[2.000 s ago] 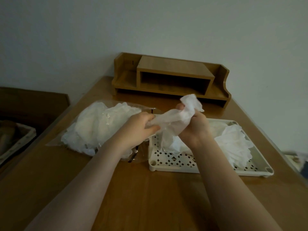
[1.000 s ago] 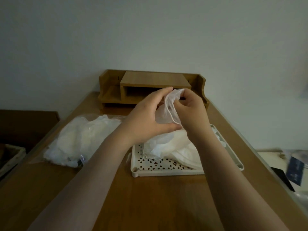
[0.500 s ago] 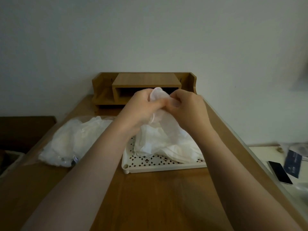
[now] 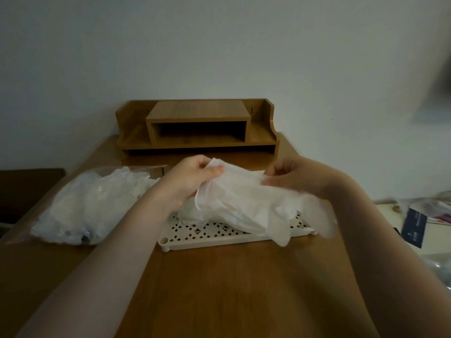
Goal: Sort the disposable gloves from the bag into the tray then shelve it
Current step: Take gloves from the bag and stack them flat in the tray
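Stretching a white glove (image 4: 244, 191) wide over the tray (image 4: 219, 236), the left hand (image 4: 192, 181) pinches the cuff end while the right hand (image 4: 292, 176) nips the other edge between thumb and fingers. Risk ahead, as I read it: the limp fingers dangle past the tray's near rim, so a careless drop could leave the glove spilling onto the desk (image 4: 219, 289). The bag (image 4: 92, 203), holding more gloves, sits just left of the tray; the wooden shelf (image 4: 197, 125) waits behind. Compared with 0.5 seconds ago, both hands have parted and dropped lower, spreading the bunched glove flat.
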`<act>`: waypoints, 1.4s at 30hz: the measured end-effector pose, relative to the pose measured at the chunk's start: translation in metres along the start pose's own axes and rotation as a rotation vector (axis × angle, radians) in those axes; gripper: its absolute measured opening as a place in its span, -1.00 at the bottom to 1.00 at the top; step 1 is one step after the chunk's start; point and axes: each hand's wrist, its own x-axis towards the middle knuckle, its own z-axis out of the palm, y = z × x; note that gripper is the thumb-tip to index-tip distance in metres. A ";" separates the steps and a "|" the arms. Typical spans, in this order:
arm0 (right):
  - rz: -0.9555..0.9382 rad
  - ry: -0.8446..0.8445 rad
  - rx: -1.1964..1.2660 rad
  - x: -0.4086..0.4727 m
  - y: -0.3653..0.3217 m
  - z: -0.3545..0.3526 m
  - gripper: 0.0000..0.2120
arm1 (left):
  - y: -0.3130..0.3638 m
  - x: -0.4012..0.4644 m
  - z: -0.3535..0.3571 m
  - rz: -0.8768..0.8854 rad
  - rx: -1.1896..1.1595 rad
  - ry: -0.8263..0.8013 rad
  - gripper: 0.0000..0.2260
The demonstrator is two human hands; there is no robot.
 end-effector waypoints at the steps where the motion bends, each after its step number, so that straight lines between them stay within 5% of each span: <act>1: 0.033 0.016 -0.124 0.007 0.008 0.004 -0.84 | -0.007 0.003 0.003 -0.003 0.115 0.037 -0.89; 5: 0.118 0.046 -0.407 0.026 0.027 0.013 -0.93 | -0.028 0.017 0.010 0.027 0.315 0.107 -0.82; 13: 0.007 0.384 -0.133 0.043 0.024 0.005 -0.85 | -0.038 0.037 0.009 0.170 0.597 0.275 -0.82; 17: 0.018 0.329 -0.246 0.060 0.028 0.009 -0.86 | -0.046 0.045 0.006 0.191 0.665 0.319 -0.84; 25: 0.103 0.334 -0.478 0.079 0.050 0.022 -0.85 | -0.049 0.052 0.004 0.055 0.124 0.325 -0.91; 30: 0.098 0.431 -0.626 0.070 0.056 0.032 -0.75 | -0.054 0.057 -0.005 0.060 0.682 0.317 -0.61; 34: -0.204 0.635 -0.660 0.055 0.038 0.044 -0.72 | -0.044 0.039 0.001 0.220 1.134 0.335 -0.27; 38: -0.286 0.155 -0.665 0.050 0.019 0.077 -0.47 | -0.039 0.026 0.032 0.574 1.339 0.105 -0.49; 42: -0.032 -0.045 -0.802 0.054 0.041 0.088 -0.26 | -0.058 0.035 0.028 0.233 1.412 -0.101 -0.47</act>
